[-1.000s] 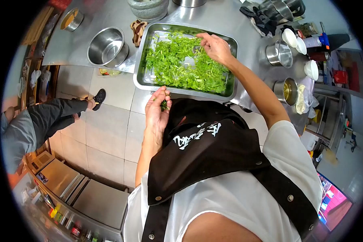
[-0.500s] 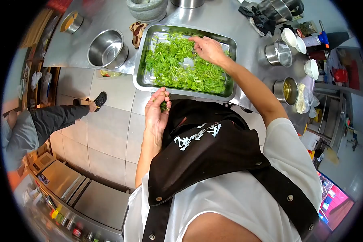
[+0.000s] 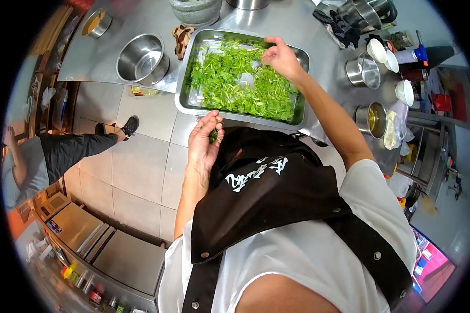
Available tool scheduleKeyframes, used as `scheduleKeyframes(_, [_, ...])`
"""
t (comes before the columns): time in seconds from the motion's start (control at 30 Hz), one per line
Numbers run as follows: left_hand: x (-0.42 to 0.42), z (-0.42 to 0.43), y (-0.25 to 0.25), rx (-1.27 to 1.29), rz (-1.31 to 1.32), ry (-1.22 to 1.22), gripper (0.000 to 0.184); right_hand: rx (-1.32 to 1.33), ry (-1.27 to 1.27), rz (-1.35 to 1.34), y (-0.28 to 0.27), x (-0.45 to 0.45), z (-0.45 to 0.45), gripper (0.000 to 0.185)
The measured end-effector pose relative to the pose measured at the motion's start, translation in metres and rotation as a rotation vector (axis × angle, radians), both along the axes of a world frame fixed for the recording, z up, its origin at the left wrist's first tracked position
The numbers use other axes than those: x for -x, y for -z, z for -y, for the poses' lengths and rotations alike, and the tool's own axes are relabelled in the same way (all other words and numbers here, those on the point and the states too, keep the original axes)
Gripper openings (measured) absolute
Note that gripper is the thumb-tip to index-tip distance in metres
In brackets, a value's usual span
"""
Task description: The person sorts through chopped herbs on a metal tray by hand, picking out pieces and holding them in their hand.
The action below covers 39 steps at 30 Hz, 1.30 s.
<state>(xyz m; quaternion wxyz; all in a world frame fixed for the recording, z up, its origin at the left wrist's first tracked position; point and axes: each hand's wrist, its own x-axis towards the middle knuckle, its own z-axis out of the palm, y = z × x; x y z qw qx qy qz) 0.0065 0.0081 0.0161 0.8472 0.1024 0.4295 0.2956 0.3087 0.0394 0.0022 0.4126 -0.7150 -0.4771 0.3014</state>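
The largest thing under my fingers is a grey, brushed-steel table [image 3: 328,62], spreading beyond and to both sides of them. On it, just ahead of the left fingers and beneath the right ones, sits a shallow, rectangular silver metal tray [image 3: 186,68]. The bright green chopped leaves and stems [image 3: 222,78] lie spread inside it, left of the right fingers and nearer to me. Farther out, ahead and to the left of the left fingers, stands a round, shiny stainless-steel pot [image 3: 143,60].

My right hand [image 3: 283,60] has just drawn back rightward over the pile, one finger now stretched out and the others bent; whether they pinch anything I can't tell. My left hand [image 3: 203,138] stays by the tray's near rim, fingers curled around a small tuft of dark green leaf [image 3: 213,135], the smallest thing I'm tracking.

The pile keeps nearly the same outline, so I judge this a change of reach across the same greens, with the left hand's tuft kept apart.
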Motion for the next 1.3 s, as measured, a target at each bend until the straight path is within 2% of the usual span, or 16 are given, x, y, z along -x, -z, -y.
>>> scheduleKeyframes(0.1, [-0.007,0.000,-0.011,-0.021,0.058,0.097,0.021,0.197,0.081,-0.585,-0.012,-0.010,0.012,0.057])
scheduleKeyframes(0.13, [-0.010,-0.001,-0.015,-0.032,0.063,0.133,0.021,0.233,0.034,-0.725,-0.019,-0.011,0.016,0.057])
scheduleKeyframes(0.33, [-0.041,-0.007,-0.027,-0.094,0.056,0.280,0.028,0.295,-0.074,-0.981,-0.035,0.010,0.034,0.053])
scheduleKeyframes(0.43, [-0.052,-0.007,-0.028,-0.097,0.048,0.249,0.028,0.325,-0.101,-1.027,-0.047,0.025,0.042,0.043])
scheduleKeyframes(0.57, [-0.059,-0.006,-0.027,-0.086,0.069,0.205,0.024,0.348,-0.183,-0.944,-0.055,0.043,0.051,0.039])
scheduleKeyframes(0.67, [-0.061,-0.002,-0.026,-0.120,0.025,0.176,0.021,0.341,-0.237,-0.715,-0.062,0.059,0.060,0.039])
scheduleKeyframes(0.8, [-0.057,0.002,-0.014,-0.092,-0.094,0.152,0.017,0.313,-0.322,-0.895,-0.067,0.056,0.070,0.039])
scheduleKeyframes(0.9, [-0.051,0.000,-0.010,-0.095,-0.076,0.140,0.015,0.237,-0.106,-0.692,-0.056,0.031,0.054,0.038])
scheduleKeyframes(0.93, [-0.050,0.001,-0.008,-0.080,-0.071,0.125,0.016,0.216,-0.095,-0.539,-0.045,0.022,0.046,0.037])
scheduleKeyframes(1.03, [-0.048,0.002,-0.011,-0.066,-0.045,0.111,0.017,0.287,-0.173,-0.356,-0.031,0.016,0.029,0.035])
scheduleKeyframes(1.17, [-0.047,0.001,-0.011,-0.063,-0.027,0.122,0.016,0.267,-0.241,-0.350,-0.008,0.027,0.008,0.030])
scheduleKeyframes(1.2, [-0.047,0.001,-0.012,-0.063,-0.029,0.124,0.016,0.262,-0.249,-0.279,-0.005,0.027,0.003,0.031])
scheduleKeyframes(1.3, [-0.042,0.000,-0.012,-0.059,-0.005,0.118,0.016,0.136,-0.092,0.024,0.015,0.013,-0.007,0.033])
